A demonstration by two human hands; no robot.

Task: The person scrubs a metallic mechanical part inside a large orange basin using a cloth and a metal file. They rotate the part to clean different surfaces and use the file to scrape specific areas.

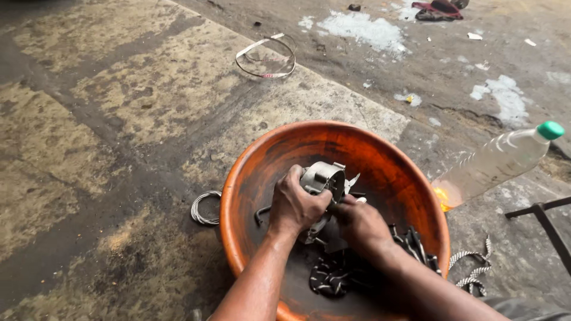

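Observation:
Both my hands are inside a wide orange basin [262, 154] on the concrete floor. My left hand [295, 205] grips a grey metal machine part [326, 176], a rounded housing with slots, from its left side. Against the part's lower right side my right hand [361, 223] is closed; what it holds is hidden by the fingers. A black and white striped rag [333, 276] lies in the dark, wet bottom of the basin under my forearms.
A clear plastic bottle [496, 163] with a green cap lies tilted right of the basin. A coil of wire [202, 208] sits at the basin's left. A metal band ring [266, 58] lies farther off. A black metal frame [544, 217] stands at right.

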